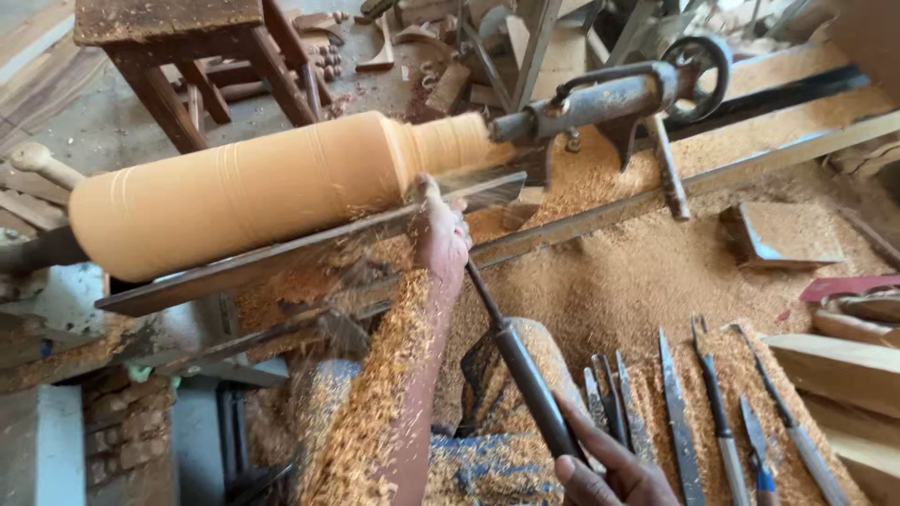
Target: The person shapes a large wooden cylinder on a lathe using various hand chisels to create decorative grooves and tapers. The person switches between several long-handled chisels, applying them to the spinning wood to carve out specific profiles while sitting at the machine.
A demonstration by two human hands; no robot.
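No packages, labels, signs or screens in view

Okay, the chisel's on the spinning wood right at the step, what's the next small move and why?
Probably ease the chisel slowly left along the tool rest. The left hand pins it at the step where the wood thickens, chips are flying, and the right hand grips the handle end.

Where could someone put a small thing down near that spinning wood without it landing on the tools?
The freest patch is the sawdust bed between the lathe rail and the row of chisels. The flat block on the right has a bare top. It is crowded at the tool rest, where the left hand presses the chisel held by the right hand.
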